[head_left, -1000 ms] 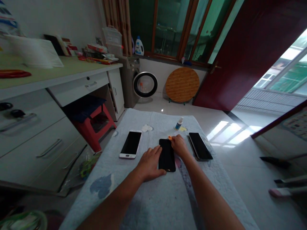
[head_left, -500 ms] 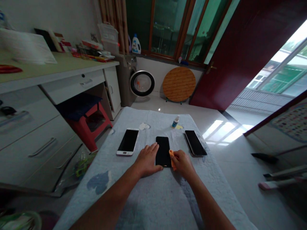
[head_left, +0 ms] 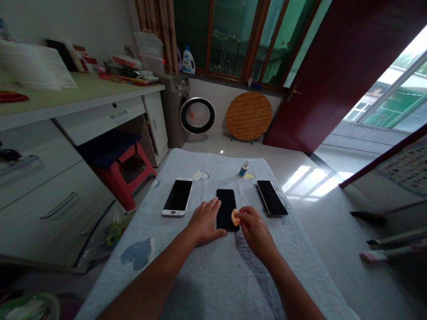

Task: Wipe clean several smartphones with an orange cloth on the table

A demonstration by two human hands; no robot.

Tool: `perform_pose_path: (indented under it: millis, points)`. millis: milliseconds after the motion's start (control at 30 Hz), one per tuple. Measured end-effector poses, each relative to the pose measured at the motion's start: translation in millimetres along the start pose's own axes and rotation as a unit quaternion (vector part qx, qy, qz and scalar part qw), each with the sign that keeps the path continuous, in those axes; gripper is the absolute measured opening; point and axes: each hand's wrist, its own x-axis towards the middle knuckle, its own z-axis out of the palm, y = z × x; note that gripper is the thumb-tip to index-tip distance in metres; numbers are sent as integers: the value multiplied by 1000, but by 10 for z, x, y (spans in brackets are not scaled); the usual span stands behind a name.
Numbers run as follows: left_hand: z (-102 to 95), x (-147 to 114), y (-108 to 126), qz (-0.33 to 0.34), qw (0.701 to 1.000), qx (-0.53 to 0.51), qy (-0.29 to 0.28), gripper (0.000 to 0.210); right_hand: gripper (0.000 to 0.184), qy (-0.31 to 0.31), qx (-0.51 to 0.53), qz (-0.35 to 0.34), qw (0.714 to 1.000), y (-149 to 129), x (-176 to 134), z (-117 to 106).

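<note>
A black smartphone (head_left: 225, 209) lies face up on the cloth-covered table (head_left: 200, 275). My left hand (head_left: 204, 222) holds it along its left side, fingertips at the upper left edge and thumb at the bottom edge. Pinched in my right hand (head_left: 253, 224) is a small folded orange cloth (head_left: 235, 217), over the phone's lower right part; whether it touches the glass I cannot tell. To the left lies a white smartphone (head_left: 178, 197) with a dark screen. Another dark smartphone (head_left: 271, 198) rests to the right. Behind them stands a small spray bottle (head_left: 243, 169).
A desk with drawers (head_left: 60, 204) and a red stool (head_left: 125, 182) are on the left. Beyond the table are a washing machine (head_left: 173, 111) with its round door open, a round wooden tabletop (head_left: 249, 116) and a dark red door (head_left: 316, 75).
My right hand has lifted the orange cloth from the phone's right edge and moved it slightly left, over the screen. My left hand stays in place on the phone.
</note>
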Motion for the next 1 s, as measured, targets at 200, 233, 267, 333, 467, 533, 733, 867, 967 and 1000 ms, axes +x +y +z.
perform_pose_path:
  millis: [200,233,267,333,467,533,733,867,967,1000]
  points:
    - [-38,-6,18,2,1000,-2,-16,94,31,-27,-106,-21,994,100,294,183]
    - [-42,-7,22,0,1000,-1,-18,94,31,-24,-119,-21,992,125,368,197]
    - [-45,-8,24,0,1000,0,-19,94,31,-22,-130,-20,991,150,451,206]
    - [-48,-9,25,1,1000,1,-18,95,31,-21,-148,-17,989,196,634,224]
    - [-44,-7,16,0,1000,-5,-13,95,29,-25,-174,10,984,245,980,299]
    - [-45,-6,17,-7,1000,-7,-12,95,29,-24,-181,26,983,236,1099,353]
    - [-104,-20,63,-5,1000,-20,-9,93,29,-63,-180,-37,981,75,1267,505]
    - [-113,-29,68,-4,1000,-25,0,91,29,-85,-189,-62,976,-33,1329,557]
    - [-85,-30,53,2,1000,-18,13,92,28,-89,-217,-38,971,-32,1366,529]
    - [-77,-30,51,-2,1000,-15,14,93,28,-90,-229,-28,969,-10,1376,502]
